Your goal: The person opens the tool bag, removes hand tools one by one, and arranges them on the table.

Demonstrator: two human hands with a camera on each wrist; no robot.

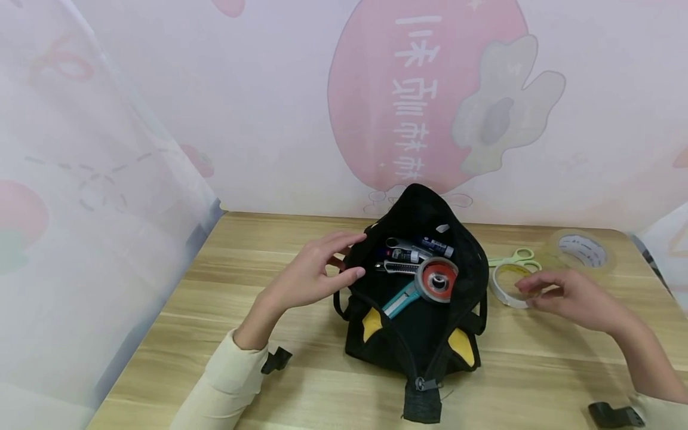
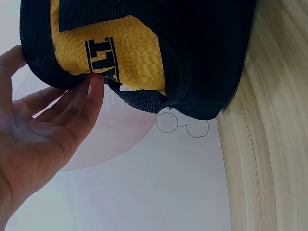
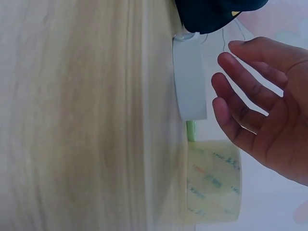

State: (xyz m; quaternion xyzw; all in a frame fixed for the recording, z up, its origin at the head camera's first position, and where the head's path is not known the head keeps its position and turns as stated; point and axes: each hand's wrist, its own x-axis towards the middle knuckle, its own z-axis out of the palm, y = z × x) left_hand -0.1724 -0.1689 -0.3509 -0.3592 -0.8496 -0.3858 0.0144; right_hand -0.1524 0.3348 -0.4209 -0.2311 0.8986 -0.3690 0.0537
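A black tool bag (image 1: 414,334) with yellow panels stands unzipped on the table. My left hand (image 1: 314,269) holds its left rim, with fingers against the yellow lettered side (image 2: 120,53) in the left wrist view. Inside lie a teal utility knife (image 1: 400,300), a grey box cutter (image 1: 398,267), a grey roll with a red core (image 1: 439,280) and dark tubes with pale labels (image 1: 436,246). My right hand (image 1: 575,298), fingers loosely bent, hovers by a white-sided tape roll (image 1: 509,300). In the right wrist view, a gap separates the fingertips from that roll (image 3: 190,79).
Light green scissors (image 1: 518,258) lie behind the white-sided roll. Farther right is a wide clear packing tape roll (image 1: 586,249). A printed pink and white cloth (image 1: 269,119) hangs behind the wooden table (image 1: 215,310). The bag's zipper end (image 1: 423,397) points toward the front.
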